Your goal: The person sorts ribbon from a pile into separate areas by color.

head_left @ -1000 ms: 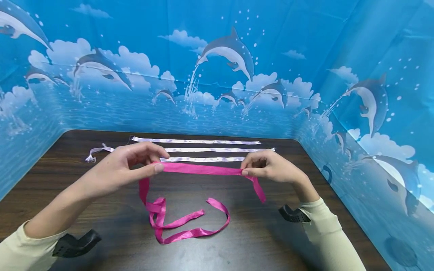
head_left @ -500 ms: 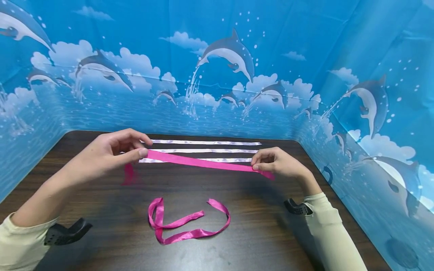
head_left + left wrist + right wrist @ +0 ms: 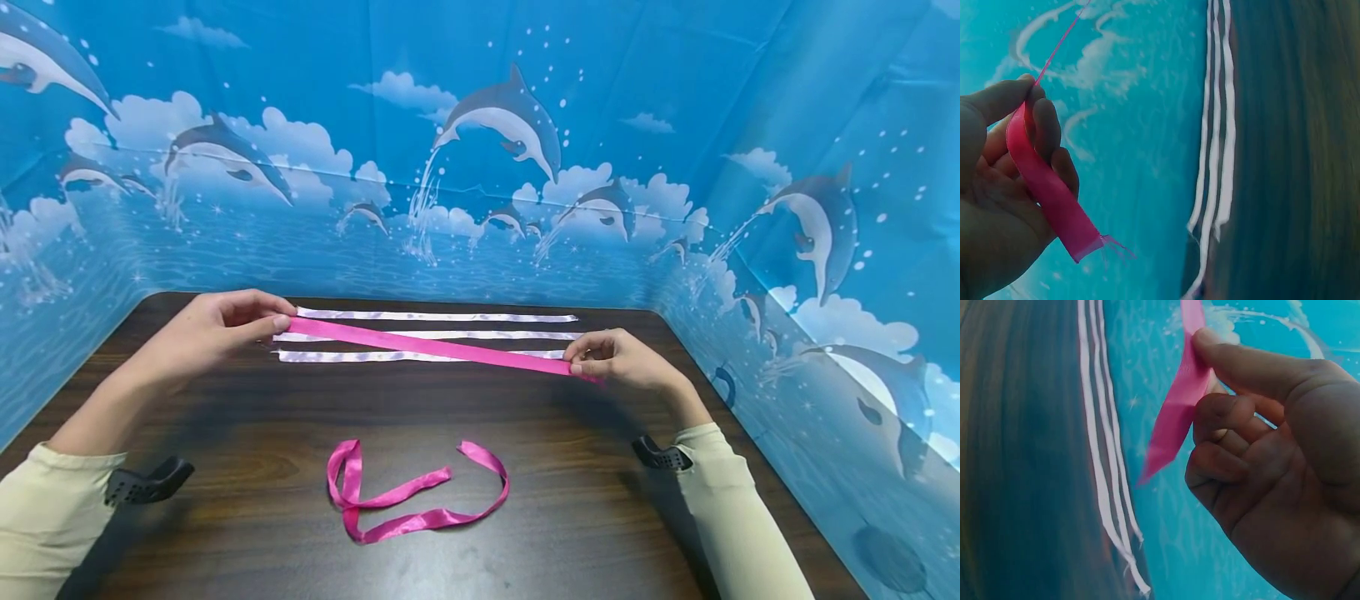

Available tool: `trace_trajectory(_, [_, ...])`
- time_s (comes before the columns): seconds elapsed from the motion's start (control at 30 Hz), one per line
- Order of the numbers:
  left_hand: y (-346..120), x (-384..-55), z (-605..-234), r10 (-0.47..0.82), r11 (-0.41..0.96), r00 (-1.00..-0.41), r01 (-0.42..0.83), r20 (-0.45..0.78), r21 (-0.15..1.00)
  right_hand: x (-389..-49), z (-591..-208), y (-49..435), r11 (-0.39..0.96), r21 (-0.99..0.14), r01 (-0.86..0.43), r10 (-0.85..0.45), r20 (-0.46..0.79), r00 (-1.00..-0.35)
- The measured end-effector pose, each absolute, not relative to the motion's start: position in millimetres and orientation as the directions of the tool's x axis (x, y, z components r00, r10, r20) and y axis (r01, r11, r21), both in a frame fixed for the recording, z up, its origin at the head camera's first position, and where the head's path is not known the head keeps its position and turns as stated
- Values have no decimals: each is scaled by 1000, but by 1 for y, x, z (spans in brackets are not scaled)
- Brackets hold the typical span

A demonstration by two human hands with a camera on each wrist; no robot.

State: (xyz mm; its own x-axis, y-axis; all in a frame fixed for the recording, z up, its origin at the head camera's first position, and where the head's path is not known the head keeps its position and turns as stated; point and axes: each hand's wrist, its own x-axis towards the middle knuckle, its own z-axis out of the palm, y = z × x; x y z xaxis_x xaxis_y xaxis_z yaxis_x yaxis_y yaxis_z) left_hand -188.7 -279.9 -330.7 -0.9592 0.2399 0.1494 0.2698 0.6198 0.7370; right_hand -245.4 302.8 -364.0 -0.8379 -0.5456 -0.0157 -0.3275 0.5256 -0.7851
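A pink ribbon (image 3: 427, 344) is stretched taut between my two hands, sloping down to the right in the head view. My left hand (image 3: 225, 327) pinches it near one end between thumb and fingers; the short frayed tail (image 3: 1054, 197) hangs over the palm in the left wrist view. Near the other end my right hand (image 3: 626, 358) pinches it, and a short cut tail (image 3: 1175, 425) dangles below the thumb in the right wrist view. Behind the pink ribbon lie three white ribbons (image 3: 435, 316), roughly parallel along the far side of the table.
Another pink ribbon (image 3: 427, 517) lies loosely curled on the dark wooden table (image 3: 247, 533), nearer the person. A blue dolphin-printed curtain (image 3: 465, 225) encloses the back and sides. Each sleeve carries a black wrist mount (image 3: 150, 482).
My hands have spread apart, the left one moving farther left, drawing the pink ribbon out longer. Its loose part has lifted off the table, leaving the other pink ribbon lying there.
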Motion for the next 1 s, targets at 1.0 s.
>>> trace_trajectory(1.0, [-317, -224, -384, 305, 763, -946, 174, -110, 623, -270, -423, 355, 668, -736, -107, -265, -101, -959])
